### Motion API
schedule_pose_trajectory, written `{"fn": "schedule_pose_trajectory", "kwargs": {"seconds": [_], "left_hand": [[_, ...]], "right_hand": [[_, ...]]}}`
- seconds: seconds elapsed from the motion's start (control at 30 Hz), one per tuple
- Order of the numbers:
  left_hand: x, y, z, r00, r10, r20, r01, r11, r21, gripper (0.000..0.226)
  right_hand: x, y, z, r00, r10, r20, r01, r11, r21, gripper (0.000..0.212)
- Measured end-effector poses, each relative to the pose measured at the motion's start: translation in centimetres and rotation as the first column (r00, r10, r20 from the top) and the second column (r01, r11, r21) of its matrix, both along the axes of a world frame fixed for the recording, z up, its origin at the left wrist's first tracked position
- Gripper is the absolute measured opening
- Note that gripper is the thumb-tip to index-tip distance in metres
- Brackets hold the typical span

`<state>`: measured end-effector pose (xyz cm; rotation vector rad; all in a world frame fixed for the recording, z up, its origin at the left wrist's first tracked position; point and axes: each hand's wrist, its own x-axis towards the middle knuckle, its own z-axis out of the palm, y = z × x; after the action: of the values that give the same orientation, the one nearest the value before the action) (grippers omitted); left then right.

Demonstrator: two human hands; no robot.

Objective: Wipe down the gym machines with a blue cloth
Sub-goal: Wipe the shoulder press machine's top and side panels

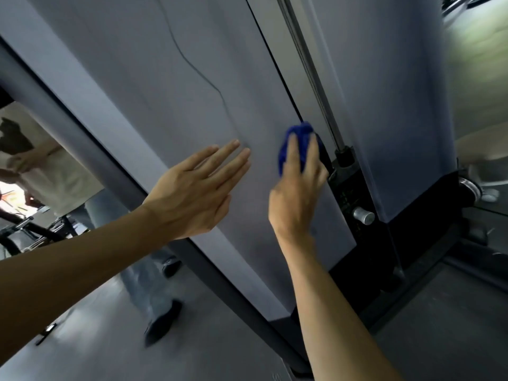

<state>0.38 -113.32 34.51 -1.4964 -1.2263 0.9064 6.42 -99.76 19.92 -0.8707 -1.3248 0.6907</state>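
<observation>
A tall grey panel of the gym machine [170, 86] fills most of the view. My right hand [297, 193] holds a bunched blue cloth [298, 133] against the panel's right edge, fingers curled over it, next to the black weight stack slot. My left hand [200, 188] lies flat with straight fingers on the panel, to the left of the cloth.
A steel guide rod [310, 72] runs down into the black weight stack [346, 188], which has a silver selector knob [363, 215]. Another person [57, 174] stands at the left behind the machine. Grey floor lies below.
</observation>
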Motion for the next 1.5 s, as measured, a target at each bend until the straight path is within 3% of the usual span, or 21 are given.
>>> {"fn": "schedule_pose_trajectory", "kwargs": {"seconds": [0.13, 0.2, 0.3, 0.43, 0.5, 0.57, 0.63, 0.73, 0.8, 0.9, 1.0, 1.07, 1.13, 1.23, 1.27, 1.3, 1.37, 1.43, 1.5], "left_hand": [[-0.1, 0.1, 0.0, 0.999, -0.039, 0.025, 0.039, 0.999, 0.006, 0.067], [-0.1, 0.1, 0.1, 0.999, -0.034, 0.014, 0.034, 0.999, 0.001, 0.066], [-0.1, 0.1, 0.1, 0.999, -0.05, 0.011, 0.049, 0.999, 0.004, 0.065], [-0.3, 0.0, 0.0, 0.996, -0.084, 0.024, 0.084, 0.996, 0.014, 0.064], [-0.4, 0.0, 0.1, 0.995, -0.097, 0.022, 0.096, 0.995, 0.015, 0.064], [-0.5, 0.0, 0.0, 0.995, -0.097, 0.024, 0.097, 0.995, 0.01, 0.064], [-0.4, 0.0, 0.0, 0.994, -0.106, 0.025, 0.105, 0.994, 0.022, 0.062], [-0.6, -0.1, -0.1, 0.993, -0.11, 0.03, 0.109, 0.994, 0.028, 0.062], [-0.6, -0.1, -0.1, 0.994, -0.106, 0.033, 0.105, 0.994, 0.03, 0.062], [-0.7, -0.1, -0.2, 0.992, -0.117, 0.037, 0.116, 0.993, 0.035, 0.062], [-0.7, -0.1, -0.1, 0.993, -0.11, 0.039, 0.109, 0.994, 0.025, 0.063], [-0.8, 0.0, -0.1, 0.993, -0.11, 0.038, 0.109, 0.994, 0.019, 0.062], [-0.8, 0.0, -0.1, 0.993, -0.119, 0.023, 0.119, 0.993, 0.029, 0.062], [-0.9, 0.0, -0.1, 0.994, -0.105, 0.01, 0.105, 0.994, 0.021, 0.063], [-0.9, 0.0, -0.1, 0.995, -0.102, 0.009, 0.102, 0.995, 0.017, 0.063], [-0.9, 0.0, -0.1, 0.995, -0.101, 0.009, 0.101, 0.995, 0.013, 0.063], [-1.0, 0.0, -0.2, 0.994, -0.109, 0.012, 0.109, 0.994, 0.016, 0.064], [-1.0, 0.0, -0.2, 0.995, -0.104, 0.005, 0.104, 0.995, 0.014, 0.065], [-1.0, 0.1, -0.2, 0.995, -0.103, 0.011, 0.103, 0.995, 0.01, 0.065]], "right_hand": [[0.0, 0.1, -7.2, 0.996, -0.062, -0.057, 0.036, 0.927, -0.373, 0.06], [-0.1, 0.5, -8.0, 0.996, -0.061, -0.065, 0.027, 0.901, -0.433, 0.055], [0.0, 0.6, -8.6, 0.998, -0.043, -0.056, 0.018, 0.926, -0.378, 0.054], [-0.8, -7.6, -11.8, 0.997, 0.064, 0.053, -0.062, 0.997, -0.044, 0.063], [-1.0, -12.7, -13.2, 0.976, 0.154, 0.154, -0.176, 0.974, 0.141, 0.066], [-0.7, -12.8, -14.3, 0.959, 0.195, 0.205, -0.242, 0.941, 0.238, 0.069], [-0.2, -8.6, -14.2, 0.973, 0.141, 0.183, -0.176, 0.965, 0.193, 0.071], [0.4, -0.6, -12.5, 1.0, 0.028, 0.007, -0.027, 0.985, -0.172, 0.064], [0.1, 0.9, -10.7, 0.998, -0.012, -0.056, -0.005, 0.959, -0.283, 0.059], [-0.9, -4.2, -9.3, 1.0, -0.018, -0.019, 0.016, 0.992, -0.126, 0.065], [-1.4, -10.6, -10.1, 0.992, 0.108, 0.065, -0.116, 0.984, 0.137, 0.075], [-1.0, -9.9, -10.2, 0.986, 0.137, 0.097, -0.157, 0.96, 0.234, 0.078], [-0.5, -5.8, -9.0, 0.993, 0.08, 0.084, -0.093, 0.982, 0.167, 0.077], [0.2, 0.9, -5.9, 0.999, 0.001, -0.033, -0.006, 0.99, -0.138, 0.074], [0.3, 1.4, -5.0, 0.998, -0.016, -0.056, 0.006, 0.984, -0.176, 0.074], [0.2, 0.5, -4.3, 0.999, -0.026, -0.041, 0.02, 0.987, -0.157, 0.074], [-0.2, -4.1, -4.5, 0.997, 0.021, 0.068, -0.024, 0.999, 0.034, 0.075], [-0.4, -9.5, -5.6, 0.979, 0.104, 0.178, -0.153, 0.946, 0.287, 0.073], [-0.5, -9.7, -6.4, 0.97, 0.108, 0.216, -0.188, 0.898, 0.397, 0.067]]}}
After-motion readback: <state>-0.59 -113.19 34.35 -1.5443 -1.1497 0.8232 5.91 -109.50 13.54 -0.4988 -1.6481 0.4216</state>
